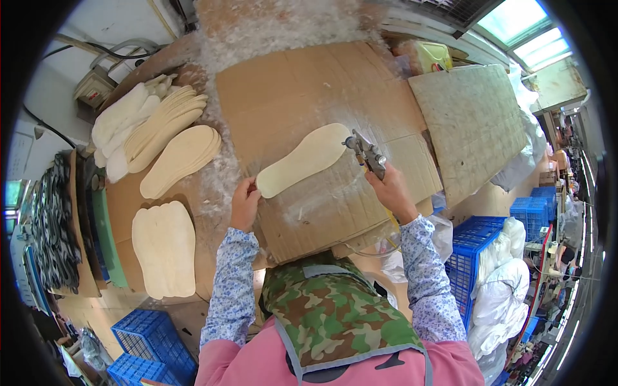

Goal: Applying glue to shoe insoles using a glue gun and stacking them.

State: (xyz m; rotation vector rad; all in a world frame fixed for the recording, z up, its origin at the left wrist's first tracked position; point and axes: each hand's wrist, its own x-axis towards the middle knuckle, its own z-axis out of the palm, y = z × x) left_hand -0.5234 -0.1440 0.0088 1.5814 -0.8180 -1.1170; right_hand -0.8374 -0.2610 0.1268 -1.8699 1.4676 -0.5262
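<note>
The counter (207, 248) carries cardboard (296, 90). Writing on the wall sheet (22, 148) and the grey box (96, 83)'s label (94, 94) is too small to read. The insole (302, 161) lies slantwise on the cardboard. The right hand (393, 192), fingers curled, grips the spray gun (370, 156), nozzle near the insole's wide end; the left hand (245, 204) pinches the narrow end, thumb against fingers.

The spray gun (371, 156) was glossy metal. The insole (301, 161) looked matt and smooth, its exact material unclear. Beneath lay matt cardboard (290, 90), creased and dusted pale. The board (470, 128) looked dull and scuffed. The crate (465, 264) was plastic, the bag (503, 296) wrinkled, faintly shiny plastic. Apron (347, 302) and sleeve (232, 276) were matt cloth.
</note>
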